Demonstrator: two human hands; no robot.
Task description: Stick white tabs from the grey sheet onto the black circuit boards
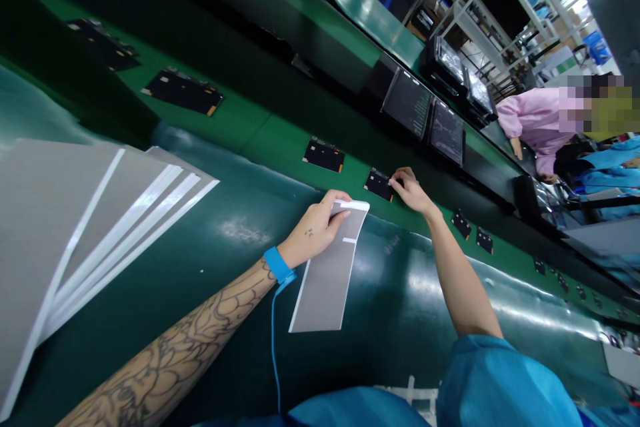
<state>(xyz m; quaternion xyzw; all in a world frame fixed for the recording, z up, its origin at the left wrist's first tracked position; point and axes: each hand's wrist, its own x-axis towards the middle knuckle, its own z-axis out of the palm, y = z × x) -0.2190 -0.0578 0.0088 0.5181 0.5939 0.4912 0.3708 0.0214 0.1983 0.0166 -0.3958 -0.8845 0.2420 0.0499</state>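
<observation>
My left hand (320, 230) grips the top end of a narrow grey sheet (327, 287) with white edges, thumb on its face and fingers behind. A small white tab shows near the sheet's right side. Over the green belt, my right hand (411, 190) is closed in a pinch at the right corner of a dark circuit board (379, 183). Whatever lies between those fingertips is too small to tell. Another dark board (323, 155) lies just left of it. A blue wrist strap (279, 265) with a cord circles my left wrist.
Fanned grey sheets (55, 213) with white strips lie on the green bench at left. More boards (183, 90) sit along the green belt (265, 130). Beyond a dark rail, black trays (407, 103) stand on a ledge. A person in a pink sleeve (530, 113) is at far right.
</observation>
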